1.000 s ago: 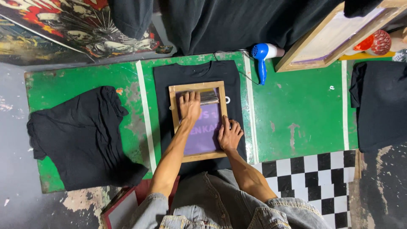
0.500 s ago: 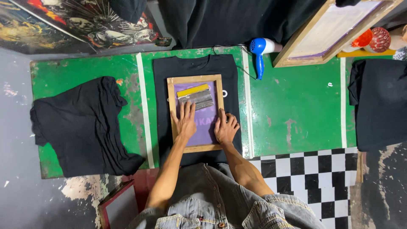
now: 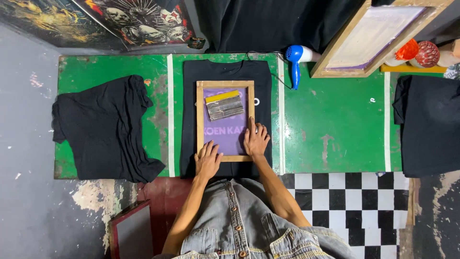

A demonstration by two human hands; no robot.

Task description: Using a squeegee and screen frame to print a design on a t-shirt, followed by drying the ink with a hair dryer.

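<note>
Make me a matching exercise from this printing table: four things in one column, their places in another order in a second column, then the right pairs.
Things:
1. squeegee
2. hair dryer
3. crumpled black shirt
4. right hand

Places:
A. on the green table, left of the white stripe
B. on the purple mesh inside the wooden frame
C. at the table's far edge, right of the flat shirt
D. on the frame's near right corner

Pairs: 1-B, 2-C, 3-A, 4-D
</note>
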